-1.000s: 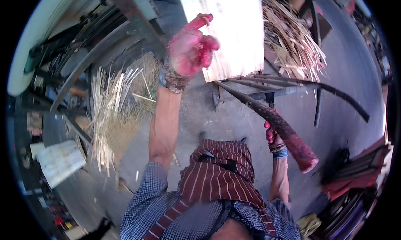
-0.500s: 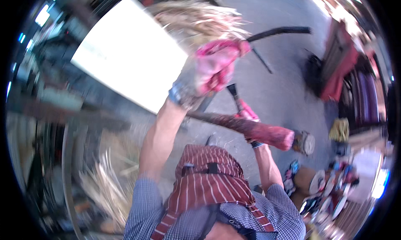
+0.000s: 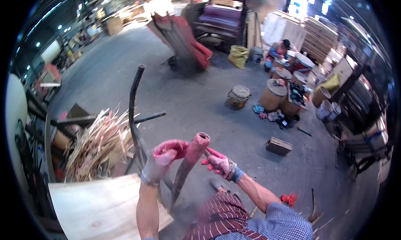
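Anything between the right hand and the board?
Yes. In this view the pink-ended pole slants up between the right hand and the board. The left hand is on the pole's far side. Exact depth I can't tell.

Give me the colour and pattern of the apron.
The apron is dark red with thin pale stripes, seen best in the head view.

Dark tubular bar [image 3: 184, 171], tilted (its open upper end pinkish-red), near the pale board [image 3: 102, 204]
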A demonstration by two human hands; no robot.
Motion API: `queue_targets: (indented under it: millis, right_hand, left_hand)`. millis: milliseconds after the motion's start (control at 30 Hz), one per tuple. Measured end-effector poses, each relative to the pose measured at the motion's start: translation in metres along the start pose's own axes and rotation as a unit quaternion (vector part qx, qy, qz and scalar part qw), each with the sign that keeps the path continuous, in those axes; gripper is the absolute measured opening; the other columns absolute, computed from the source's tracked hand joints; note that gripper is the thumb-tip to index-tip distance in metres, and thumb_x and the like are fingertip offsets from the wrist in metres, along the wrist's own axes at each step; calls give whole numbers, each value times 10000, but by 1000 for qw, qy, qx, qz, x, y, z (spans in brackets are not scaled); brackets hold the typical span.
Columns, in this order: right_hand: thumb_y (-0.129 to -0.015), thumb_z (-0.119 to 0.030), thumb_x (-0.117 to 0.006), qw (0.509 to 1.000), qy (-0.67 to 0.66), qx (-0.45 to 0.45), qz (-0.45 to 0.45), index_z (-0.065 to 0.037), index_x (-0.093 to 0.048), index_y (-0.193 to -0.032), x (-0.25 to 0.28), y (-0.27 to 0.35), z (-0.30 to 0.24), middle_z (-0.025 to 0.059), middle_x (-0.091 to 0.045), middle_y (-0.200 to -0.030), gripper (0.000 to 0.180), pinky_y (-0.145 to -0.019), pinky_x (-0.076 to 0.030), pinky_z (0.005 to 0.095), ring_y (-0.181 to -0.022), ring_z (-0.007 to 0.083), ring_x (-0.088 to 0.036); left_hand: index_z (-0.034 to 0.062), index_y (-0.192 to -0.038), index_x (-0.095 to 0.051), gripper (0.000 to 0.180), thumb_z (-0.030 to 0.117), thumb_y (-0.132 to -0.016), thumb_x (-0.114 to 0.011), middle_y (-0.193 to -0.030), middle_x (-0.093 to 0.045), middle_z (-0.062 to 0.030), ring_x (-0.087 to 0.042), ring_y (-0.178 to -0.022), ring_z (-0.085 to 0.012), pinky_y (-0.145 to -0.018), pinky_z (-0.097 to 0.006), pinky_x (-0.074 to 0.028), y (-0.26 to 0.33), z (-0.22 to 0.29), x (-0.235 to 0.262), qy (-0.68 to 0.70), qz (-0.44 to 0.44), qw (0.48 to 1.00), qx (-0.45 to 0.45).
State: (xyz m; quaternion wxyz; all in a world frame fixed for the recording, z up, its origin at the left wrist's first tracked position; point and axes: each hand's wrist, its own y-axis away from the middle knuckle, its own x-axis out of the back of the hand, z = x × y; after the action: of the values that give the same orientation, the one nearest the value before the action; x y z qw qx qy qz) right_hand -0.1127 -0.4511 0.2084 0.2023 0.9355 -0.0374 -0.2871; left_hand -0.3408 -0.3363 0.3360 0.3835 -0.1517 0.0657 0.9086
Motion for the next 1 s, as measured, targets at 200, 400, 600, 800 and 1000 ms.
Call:
queue_targets:
  millis: [200,400,600,800,1000]
  right_hand:
    - [-1027,-269,-535,986,-138,77,48,-229,-214,-1571,-1,59,49,148,-609,-1313,633,-486,-447,170,-1001,183,-687]
    - [-1007,-273,-563,965,-216,149,13,-209,-135,-1588,-8,78,47,120,-480,-1477,725,-558,-477,158,-1221,212,-599]
    - [-1017,-163,-521,959,-212,186,27,-233,-178,-1582,-17,96,44,154,-515,-1443,665,-532,-460,162,-1092,200,-658]
    - [-1006,-137,-518,953,-162,244,78,-186,-257,-1565,-49,125,48,180,-645,-1251,618,-452,-402,147,-708,104,-650]
    - [-978,-83,-493,918,-210,332,45,-151,-319,-1545,-113,133,95,176,-680,-1042,597,-363,-295,184,-421,45,-401]
  left_hand:
    - [-43,-1271,-526,369,161,-965,-497,-972,-698,-202,-720,-758,-277,-713,-359,-612,15,-20,-2,37,-15,990,132]
    - [-17,-1171,-556,311,224,-980,-509,-833,-668,-128,-680,-672,-231,-610,-346,-572,15,-31,2,-12,57,993,102]
    - [4,-1071,-590,249,231,-976,-559,-760,-643,-80,-654,-625,-183,-589,-310,-546,17,-21,-7,-28,46,997,61]
    - [20,-1196,-594,302,228,-980,-559,-824,-638,-79,-622,-644,-174,-581,-298,-522,-23,-16,0,-36,85,996,-7]
    - [9,-1315,-548,380,235,-1010,-534,-1185,-671,-175,-695,-986,-273,-861,-385,-582,-68,52,-24,64,-95,975,-193]
